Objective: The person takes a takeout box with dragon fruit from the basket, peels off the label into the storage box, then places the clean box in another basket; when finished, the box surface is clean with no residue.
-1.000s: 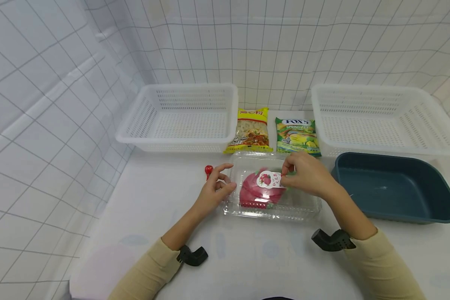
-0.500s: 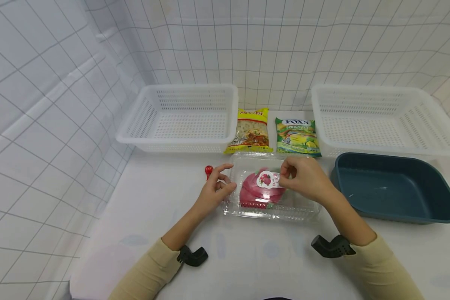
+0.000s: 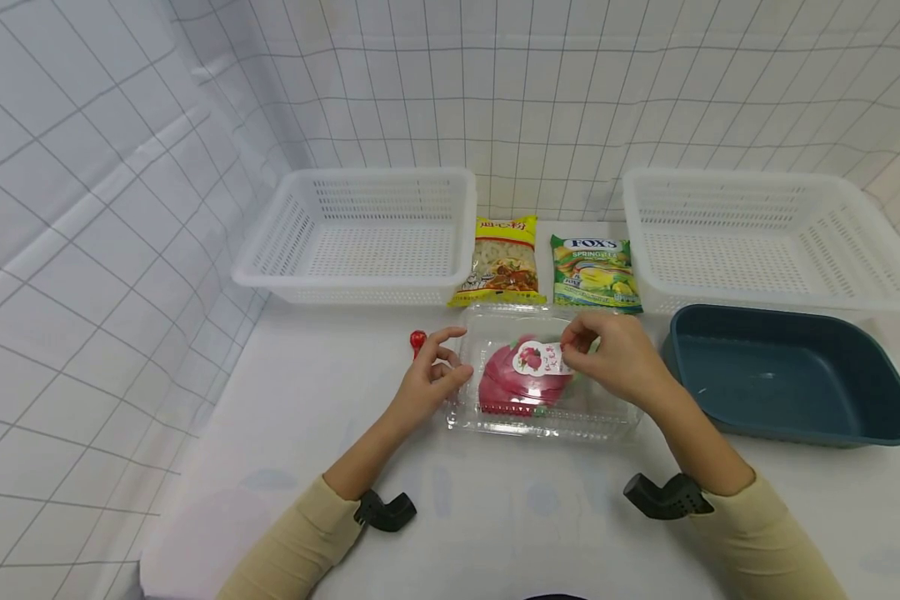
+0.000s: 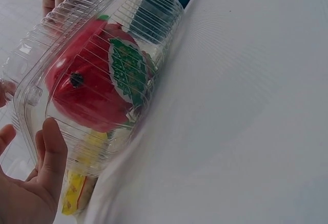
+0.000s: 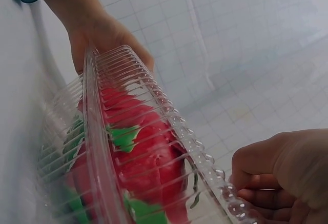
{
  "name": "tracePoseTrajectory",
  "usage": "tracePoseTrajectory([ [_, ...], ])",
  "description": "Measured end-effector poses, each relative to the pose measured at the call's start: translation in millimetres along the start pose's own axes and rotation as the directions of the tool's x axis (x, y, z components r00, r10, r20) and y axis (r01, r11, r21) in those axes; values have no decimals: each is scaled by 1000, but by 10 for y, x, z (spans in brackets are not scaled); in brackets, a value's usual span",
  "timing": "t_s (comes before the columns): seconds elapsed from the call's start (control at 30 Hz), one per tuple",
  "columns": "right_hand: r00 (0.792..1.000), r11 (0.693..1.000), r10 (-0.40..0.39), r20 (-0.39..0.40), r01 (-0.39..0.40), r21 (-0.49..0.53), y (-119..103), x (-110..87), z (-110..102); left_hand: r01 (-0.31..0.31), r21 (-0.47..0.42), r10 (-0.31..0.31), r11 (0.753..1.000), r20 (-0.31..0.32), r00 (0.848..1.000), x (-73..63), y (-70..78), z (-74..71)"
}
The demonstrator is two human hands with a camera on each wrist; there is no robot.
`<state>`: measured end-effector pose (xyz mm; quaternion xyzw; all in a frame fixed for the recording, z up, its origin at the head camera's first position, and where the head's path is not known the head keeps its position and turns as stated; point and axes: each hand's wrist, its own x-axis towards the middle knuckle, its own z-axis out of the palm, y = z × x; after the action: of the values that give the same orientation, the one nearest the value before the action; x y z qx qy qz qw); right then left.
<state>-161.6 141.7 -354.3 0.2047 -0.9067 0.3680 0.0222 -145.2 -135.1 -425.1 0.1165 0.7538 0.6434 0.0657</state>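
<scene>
A clear plastic clamshell box (image 3: 607,417) lies on the table, its lid down over a red fruit (image 3: 502,387) with green tips that looks like a dragon fruit. On the lid is a white label (image 3: 537,358) with a red fruit picture. My right hand (image 3: 618,354) pinches this label's right end between thumb and forefinger; in the right wrist view the fingertips are partly hidden. At the box's left edge rests my left hand (image 3: 429,379), fingers loosely bent and touching the side. A green leaf-shaped sticker (image 4: 128,70) shows on the fruit in the left wrist view.
Behind the box lie a yellow food packet (image 3: 501,267) and a green FOX'S candy bag (image 3: 596,275). White perforated baskets (image 3: 390,293) stand at back left and right. A dark teal tub (image 3: 787,425) sits right; a small red object (image 3: 417,340) lies left.
My right hand dipped slightly toward me, then shifted a little, staying at the label's right end. The left hand and the box have kept their places.
</scene>
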Motion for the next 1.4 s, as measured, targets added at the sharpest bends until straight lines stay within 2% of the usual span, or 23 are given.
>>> tracePoseTrajectory([
  [0.13, 999, 1000, 4, -34, -3, 11, -5, -13, 3, 8, -21, -8, 1000, 4, 1000, 10, -3, -1],
  [0.5, 992, 993, 25, -122, -10, 120, -42, -24, -16, 20, -61, -19, 998, 15, 1000, 25, 1, -6],
  [0.83, 986, 982, 111, -125, -90, 166, -16, -69, -126, 35, -103, -34, 994, 10, 999, 24, 1, -9],
  [1.4, 961, 976, 157, -226, -116, 182, 290, -297, -391, 46, -115, -44, 992, 18, 999, 24, -3, -7],
])
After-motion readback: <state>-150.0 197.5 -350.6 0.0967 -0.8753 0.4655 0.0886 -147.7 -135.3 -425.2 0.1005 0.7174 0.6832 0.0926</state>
